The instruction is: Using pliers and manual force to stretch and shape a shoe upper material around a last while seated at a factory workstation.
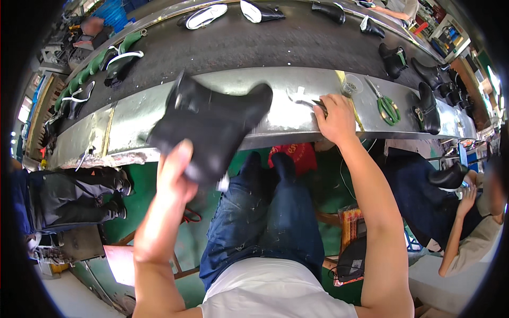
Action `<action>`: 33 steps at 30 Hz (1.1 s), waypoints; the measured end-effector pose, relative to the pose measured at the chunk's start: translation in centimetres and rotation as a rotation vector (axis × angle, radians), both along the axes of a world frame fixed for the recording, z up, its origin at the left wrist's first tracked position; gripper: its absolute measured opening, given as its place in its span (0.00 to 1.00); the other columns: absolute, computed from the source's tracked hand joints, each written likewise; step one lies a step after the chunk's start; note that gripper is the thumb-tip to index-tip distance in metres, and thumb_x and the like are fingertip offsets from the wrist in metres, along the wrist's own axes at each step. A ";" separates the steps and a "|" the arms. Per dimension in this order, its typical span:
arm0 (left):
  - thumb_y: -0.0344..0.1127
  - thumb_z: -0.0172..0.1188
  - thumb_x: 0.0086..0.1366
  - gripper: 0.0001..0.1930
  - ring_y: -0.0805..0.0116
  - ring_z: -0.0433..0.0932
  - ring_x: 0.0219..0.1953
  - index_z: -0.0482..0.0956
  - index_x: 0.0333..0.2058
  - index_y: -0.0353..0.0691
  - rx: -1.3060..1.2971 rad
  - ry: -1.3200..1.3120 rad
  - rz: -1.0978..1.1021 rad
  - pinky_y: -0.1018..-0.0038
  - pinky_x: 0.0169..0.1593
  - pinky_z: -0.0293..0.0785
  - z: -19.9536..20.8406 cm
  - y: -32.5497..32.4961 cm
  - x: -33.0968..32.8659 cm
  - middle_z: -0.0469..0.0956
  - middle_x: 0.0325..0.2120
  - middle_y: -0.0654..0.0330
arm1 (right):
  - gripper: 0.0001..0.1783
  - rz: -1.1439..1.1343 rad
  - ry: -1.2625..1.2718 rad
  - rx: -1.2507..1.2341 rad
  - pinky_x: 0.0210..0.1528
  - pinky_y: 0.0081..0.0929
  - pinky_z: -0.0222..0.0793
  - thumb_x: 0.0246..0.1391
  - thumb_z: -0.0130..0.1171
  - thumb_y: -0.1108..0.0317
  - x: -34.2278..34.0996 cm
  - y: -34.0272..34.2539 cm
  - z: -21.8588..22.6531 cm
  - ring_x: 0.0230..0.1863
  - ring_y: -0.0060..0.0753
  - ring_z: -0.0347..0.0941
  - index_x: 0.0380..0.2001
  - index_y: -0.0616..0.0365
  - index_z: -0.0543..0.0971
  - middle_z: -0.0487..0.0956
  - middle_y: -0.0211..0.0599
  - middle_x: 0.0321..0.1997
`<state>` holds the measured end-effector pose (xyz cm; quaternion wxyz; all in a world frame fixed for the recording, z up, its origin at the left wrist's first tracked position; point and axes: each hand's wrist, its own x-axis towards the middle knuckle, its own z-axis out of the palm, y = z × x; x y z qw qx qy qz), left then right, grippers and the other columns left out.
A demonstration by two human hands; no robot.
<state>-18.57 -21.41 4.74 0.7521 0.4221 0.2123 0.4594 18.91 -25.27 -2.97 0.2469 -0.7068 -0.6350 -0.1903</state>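
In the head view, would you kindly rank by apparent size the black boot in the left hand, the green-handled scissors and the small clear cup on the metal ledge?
1. Black boot, by far the largest, though nearest the camera.
2. Green-handled scissors.
3. Small clear cup.

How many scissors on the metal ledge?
1: green-handled scissors lie on the metal ledge, right of the right hand. The left hand holds a black boot, which may hide more.
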 end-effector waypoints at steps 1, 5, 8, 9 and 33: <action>0.39 0.61 0.64 0.31 0.55 0.76 0.56 0.63 0.61 0.31 0.072 0.014 0.011 0.59 0.60 0.73 0.2 3.0 2.3 0.74 0.53 0.47 | 0.19 -0.009 0.002 -0.001 0.49 0.43 0.68 0.52 0.62 0.57 0.2 0.1 -0.2 0.47 0.48 0.72 0.42 0.60 0.81 0.78 0.42 0.41; 0.37 0.64 0.64 0.26 0.63 0.82 0.42 0.69 0.55 0.28 0.275 0.102 -0.010 0.66 0.49 0.79 -0.7 16.3 12.3 0.80 0.43 0.52 | 0.17 0.046 0.051 0.048 0.50 0.42 0.69 0.49 0.63 0.58 0.2 0.3 -0.2 0.46 0.48 0.73 0.37 0.60 0.81 0.78 0.41 0.40; 0.47 0.68 0.62 0.33 0.66 0.79 0.45 0.69 0.56 0.30 0.462 0.635 0.109 0.71 0.50 0.75 -2.5 24.1 17.9 0.80 0.45 0.51 | 0.16 0.076 0.095 0.076 0.50 0.43 0.69 0.48 0.64 0.58 0.0 0.3 -0.3 0.45 0.46 0.73 0.35 0.58 0.82 0.78 0.39 0.40; 0.50 0.68 0.60 0.38 0.62 0.79 0.51 0.65 0.61 0.32 0.624 0.783 0.150 0.68 0.56 0.72 -3.7 25.0 19.6 0.79 0.49 0.49 | 0.16 0.058 0.095 0.073 0.50 0.43 0.69 0.48 0.64 0.58 0.0 0.2 -0.4 0.45 0.46 0.73 0.35 0.58 0.82 0.78 0.39 0.40; 0.38 0.59 0.61 0.22 0.63 0.80 0.50 0.77 0.52 0.34 0.522 0.926 0.060 0.70 0.54 0.73 -8.3 28.8 17.8 0.81 0.48 0.52 | 0.21 0.052 0.105 -0.109 0.52 0.45 0.64 0.49 0.64 0.59 -0.3 -0.3 1.3 0.50 0.51 0.69 0.43 0.61 0.79 0.74 0.44 0.45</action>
